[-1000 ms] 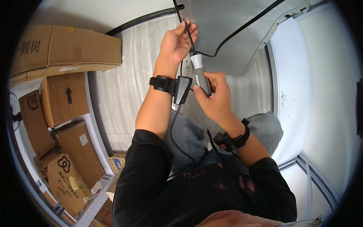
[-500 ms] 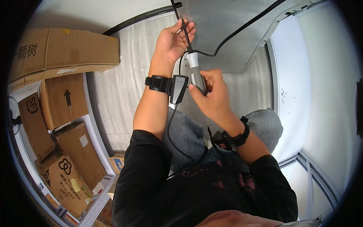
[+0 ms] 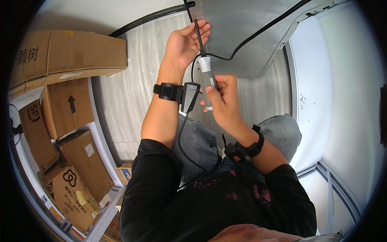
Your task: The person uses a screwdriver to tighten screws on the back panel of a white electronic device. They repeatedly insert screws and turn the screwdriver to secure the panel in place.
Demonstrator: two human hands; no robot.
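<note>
Screwdriver seen in the single head view, upright above the lap, dark shaft pointing up toward the grey metal panel, tip close under a black cable that ran across that panel. Judged light and stiff, an easy one-hand tool; handle white and grey, probably smooth enough to slip if gripped loosely, so best taken around the thick middle of the handle, with the thin shaft only steadied. Right hand wrapped around the lower handle, fingers curled closed on it, thumb laid along the side, wrist bent upward from a forearm rising out of the lower edge. Left hand raised higher, palm facing right, fingers loosely spread and half curled, fingertips resting against the shaft near its top, guiding rather than clamping. Black bands worn on both wrists, the left one carrying a small black box with a thin lead trailing down to the black shirt. Cardboard boxes stacked well apart at the left, on and beside white shelving.
</note>
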